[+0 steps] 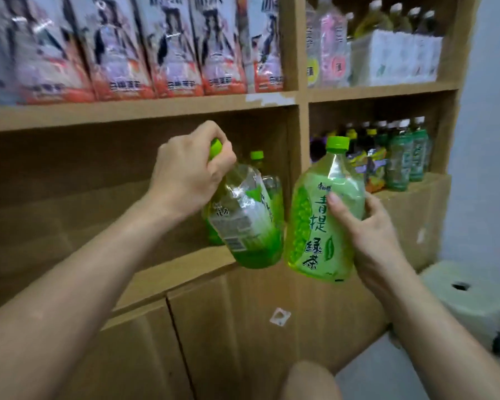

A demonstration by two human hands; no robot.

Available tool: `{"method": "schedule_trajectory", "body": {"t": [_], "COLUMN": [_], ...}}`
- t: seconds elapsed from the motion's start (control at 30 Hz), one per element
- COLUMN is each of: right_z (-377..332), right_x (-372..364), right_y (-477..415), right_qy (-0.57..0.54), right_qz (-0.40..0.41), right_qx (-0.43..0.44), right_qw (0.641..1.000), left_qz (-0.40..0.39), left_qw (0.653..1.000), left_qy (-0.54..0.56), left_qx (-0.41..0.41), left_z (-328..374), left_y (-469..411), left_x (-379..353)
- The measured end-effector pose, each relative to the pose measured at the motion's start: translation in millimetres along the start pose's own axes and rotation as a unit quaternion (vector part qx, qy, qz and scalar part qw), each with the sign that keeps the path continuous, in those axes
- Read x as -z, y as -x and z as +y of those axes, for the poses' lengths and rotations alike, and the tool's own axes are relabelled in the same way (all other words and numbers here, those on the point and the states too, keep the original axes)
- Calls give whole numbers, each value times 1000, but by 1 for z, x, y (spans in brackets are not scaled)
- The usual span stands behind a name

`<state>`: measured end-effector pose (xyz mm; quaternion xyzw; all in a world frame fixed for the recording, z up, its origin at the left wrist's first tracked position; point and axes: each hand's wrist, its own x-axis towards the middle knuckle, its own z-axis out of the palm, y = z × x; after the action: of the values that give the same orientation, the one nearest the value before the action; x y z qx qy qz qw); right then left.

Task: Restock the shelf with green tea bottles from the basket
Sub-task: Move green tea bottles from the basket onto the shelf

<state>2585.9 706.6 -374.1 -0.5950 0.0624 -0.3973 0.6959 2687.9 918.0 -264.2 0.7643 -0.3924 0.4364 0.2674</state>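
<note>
The fingers [223, 161] of the left hand [189, 174] are curled tight round the green cap [216, 147] and neck of a tilted bottle [248, 223] of green tea, knuckles up, with the bare forearm reaching in from the lower left. The right hand [370, 238] grips a second bottle [318, 226] by its body, the thumb [337, 204] pressed across the label. Its other fingers wrap the far side and are only partly seen. The left cap is mostly covered. The tilted bottle hangs below the left fingers, its base at the front edge of the shelf [185, 269], just beside the second bottle, which is held nearly upright. A third bottle [272, 186] stands on the shelf behind the tilted one.
</note>
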Motion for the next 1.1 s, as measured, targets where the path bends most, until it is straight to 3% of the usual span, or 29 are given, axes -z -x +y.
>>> {"method": "schedule_trajectory", "body": {"t": [0.13,0.23,0.33,0.6,0.8,0.93,1.03,1.1], "right_z": [15,32,51,93,103,104,106,106], "right_x": [-65,-100,-127,-175,-188,-183,-176,-175], "right_y": [-13,-20,-24,-10,-15,-21,-23,-26], "right_qy": [-13,24,69,103,224,259,239,215], "right_qz": [-53,-71,-82,-116,-134,-137,-148,-172], "right_qx": [-1,-14,-20,-21,4,42,53,40], "right_qw": [999,997,994,988,965,955,958,961], "left_qz": [-42,-103,-134,-105,-90,-74,-160,-168], "left_qw": [997,984,977,973,966,960,933,917], "left_qy": [-61,-140,-152,-184,-189,-88,-46,-5], "left_qx": [38,37,67,94,154,256,319,361], "left_z": [-53,-90,-115,-165,-185,-176,-170,-171], "left_y": [-3,5,23,28,16,27,62,75], "left_x": [25,23,17,5,-18,-26,-20,-17]}}
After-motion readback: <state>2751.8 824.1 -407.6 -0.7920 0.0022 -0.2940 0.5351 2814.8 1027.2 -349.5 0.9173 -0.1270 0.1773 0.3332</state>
